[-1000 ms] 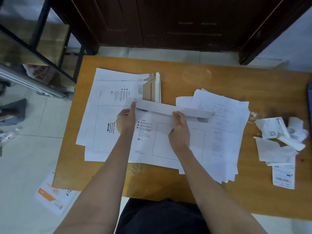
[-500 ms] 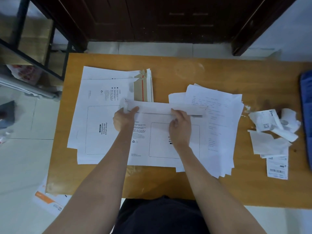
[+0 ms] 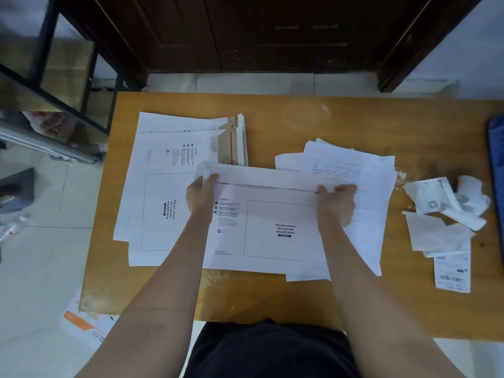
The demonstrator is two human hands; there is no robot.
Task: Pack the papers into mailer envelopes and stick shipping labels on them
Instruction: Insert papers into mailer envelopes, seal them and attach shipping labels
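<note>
A white mailer envelope (image 3: 283,230) printed "Please attach waybill here" lies in the middle of the wooden table (image 3: 300,118). Its long flap (image 3: 272,177) is folded over the top edge, slightly raised. My left hand (image 3: 201,193) pinches the flap's left end. My right hand (image 3: 336,204) holds the flap's right end with curled fingers. A loose pile of printed papers (image 3: 351,165) lies under and right of the envelope. Shipping labels (image 3: 451,271) sit at the right.
A stack of flat white mailers (image 3: 166,203) with brown card edges lies left of the envelope. Crumpled label backing (image 3: 447,205) lies above the labels. A blue object (image 3: 496,173) is at the table's right edge. A black metal rack (image 3: 68,105) stands at the left.
Both hands slid apart along the flap, the left to its left end and the right to its right end. The flap now lies flatter over the envelope.
</note>
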